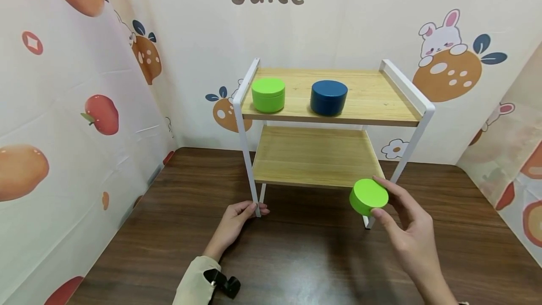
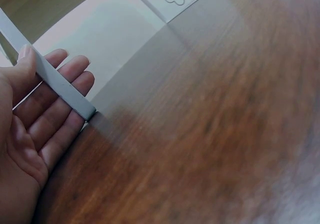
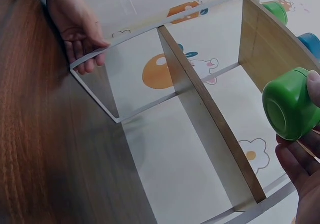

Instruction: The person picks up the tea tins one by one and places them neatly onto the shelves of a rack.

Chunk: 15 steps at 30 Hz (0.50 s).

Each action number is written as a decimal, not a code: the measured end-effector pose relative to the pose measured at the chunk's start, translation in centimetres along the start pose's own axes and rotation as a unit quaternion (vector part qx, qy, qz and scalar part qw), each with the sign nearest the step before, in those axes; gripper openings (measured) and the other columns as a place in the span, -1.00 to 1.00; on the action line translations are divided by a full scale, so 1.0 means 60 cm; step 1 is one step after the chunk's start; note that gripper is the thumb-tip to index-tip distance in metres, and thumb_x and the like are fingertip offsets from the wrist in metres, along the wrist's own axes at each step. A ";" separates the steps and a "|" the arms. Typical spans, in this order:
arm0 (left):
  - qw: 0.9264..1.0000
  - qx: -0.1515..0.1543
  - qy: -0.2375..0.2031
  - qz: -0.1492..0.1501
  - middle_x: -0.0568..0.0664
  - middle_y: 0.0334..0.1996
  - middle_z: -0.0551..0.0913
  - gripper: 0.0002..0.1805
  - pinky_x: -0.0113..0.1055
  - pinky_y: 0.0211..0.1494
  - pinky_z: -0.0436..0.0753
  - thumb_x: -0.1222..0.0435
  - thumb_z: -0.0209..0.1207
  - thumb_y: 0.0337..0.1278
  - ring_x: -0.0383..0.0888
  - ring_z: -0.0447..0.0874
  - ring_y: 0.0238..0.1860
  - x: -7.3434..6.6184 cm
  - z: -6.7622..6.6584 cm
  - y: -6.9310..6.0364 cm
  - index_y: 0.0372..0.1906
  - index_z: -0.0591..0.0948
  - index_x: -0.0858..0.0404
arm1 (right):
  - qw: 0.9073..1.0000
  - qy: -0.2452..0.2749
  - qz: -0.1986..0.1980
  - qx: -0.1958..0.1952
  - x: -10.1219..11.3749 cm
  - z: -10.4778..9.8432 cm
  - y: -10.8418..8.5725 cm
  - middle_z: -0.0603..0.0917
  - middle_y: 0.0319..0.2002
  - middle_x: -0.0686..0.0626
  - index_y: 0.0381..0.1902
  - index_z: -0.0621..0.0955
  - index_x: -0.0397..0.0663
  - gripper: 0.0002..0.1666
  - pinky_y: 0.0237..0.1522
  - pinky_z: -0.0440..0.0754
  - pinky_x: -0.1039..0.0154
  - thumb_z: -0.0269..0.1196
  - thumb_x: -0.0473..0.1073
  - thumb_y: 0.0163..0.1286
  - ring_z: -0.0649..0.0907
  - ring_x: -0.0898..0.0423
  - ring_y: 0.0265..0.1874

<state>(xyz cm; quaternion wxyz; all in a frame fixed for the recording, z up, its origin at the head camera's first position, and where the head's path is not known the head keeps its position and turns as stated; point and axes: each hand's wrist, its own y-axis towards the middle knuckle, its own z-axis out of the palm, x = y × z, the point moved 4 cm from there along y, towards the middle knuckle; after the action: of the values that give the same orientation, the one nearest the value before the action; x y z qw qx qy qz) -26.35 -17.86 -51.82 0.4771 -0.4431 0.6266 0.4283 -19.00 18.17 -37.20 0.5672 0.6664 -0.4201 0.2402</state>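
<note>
A two-tier shelf rack (image 1: 317, 180) with wooden boards and white metal legs stands on the dark wooden table. My left hand (image 1: 237, 222) grips the foot of its front left leg, thumb in front and fingers behind; the left wrist view shows the leg (image 2: 65, 88) crossing the fingers. Between thumb and fingers, my right hand (image 1: 408, 232) holds a round green tin (image 1: 369, 196) in the air before the lower board's right front corner. In the right wrist view this green tin (image 3: 286, 103) shows its underside.
On the top board sit another green tin (image 1: 268, 95) at the left and a dark blue tin (image 1: 328, 98) near the middle. White side rails (image 1: 408, 87) edge that board. A printed curtain (image 1: 338, 22) hangs behind the dark brown table (image 1: 296, 258).
</note>
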 end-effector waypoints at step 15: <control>1.000 -0.001 -0.005 -0.007 0.23 0.06 0.81 -0.56 -0.44 0.22 0.62 0.14 -0.01 0.70 -0.30 0.77 0.13 0.000 0.000 0.000 0.15 0.72 0.37 | 1.000 0.019 0.018 -0.017 0.021 -0.019 0.024 0.71 0.25 0.04 0.40 0.51 -0.41 -0.32 0.29 0.52 0.49 0.25 -0.68 0.31 0.67 0.24 0.16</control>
<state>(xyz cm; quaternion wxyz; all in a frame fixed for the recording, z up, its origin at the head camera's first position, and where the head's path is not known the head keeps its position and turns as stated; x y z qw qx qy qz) -26.34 -17.85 -51.81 0.4827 -0.4457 0.6208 0.4277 -19.36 18.89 -35.13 0.5817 0.6442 -0.4255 0.2560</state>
